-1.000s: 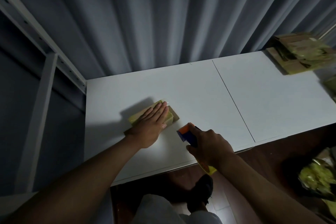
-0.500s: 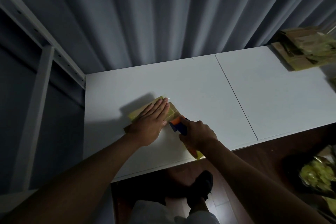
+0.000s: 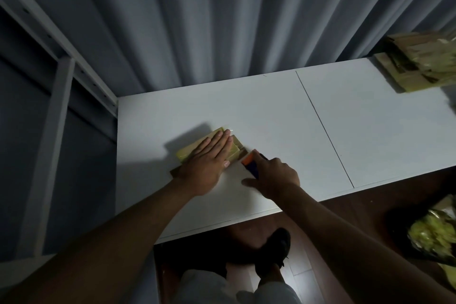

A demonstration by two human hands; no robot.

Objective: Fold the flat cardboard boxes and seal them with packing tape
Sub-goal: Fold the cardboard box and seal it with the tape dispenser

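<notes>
Pressing flat on one small cardboard box, my left hand lies with fingers straight across its top; the box sits on the white table toward its left end. My right hand is curled around one tape dispenser, orange at the nose and blue behind, its tip just beside the box's right end flap. One stack of flat cardboard lies at the table's far right corner, well apart; the number of sheets cannot be told.
</notes>
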